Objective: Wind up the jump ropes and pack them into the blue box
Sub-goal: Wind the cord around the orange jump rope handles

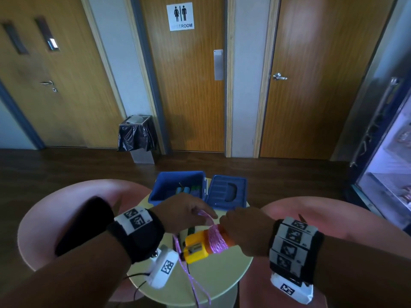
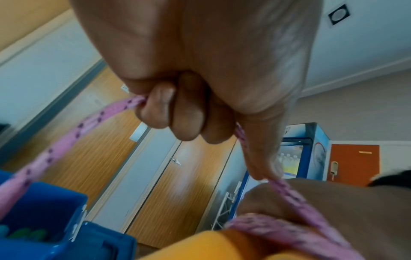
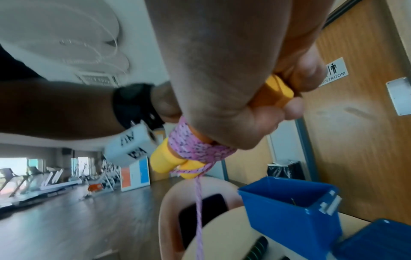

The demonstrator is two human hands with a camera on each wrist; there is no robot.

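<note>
My right hand (image 1: 242,230) grips the yellow and orange handles (image 1: 196,246) of a jump rope over the round table; in the right wrist view the handles (image 3: 272,93) stick out of my fist. Pink rope (image 1: 216,240) is wound in several turns around them. My left hand (image 1: 189,211) pinches the free pink rope (image 2: 93,123) just above the coil, fingers (image 2: 186,116) curled round it. The loose rope (image 1: 193,283) hangs down past the table's front edge. The blue box (image 1: 178,190) stands open behind my hands, with rolled items inside.
The box's blue lid (image 1: 229,192) lies open to the right of the box. A dark-handled item (image 1: 191,230) lies on the yellow-green round table (image 1: 222,278), partly under my hands. Pink chairs (image 1: 55,218) flank the table. A bin (image 1: 136,134) stands by the doors.
</note>
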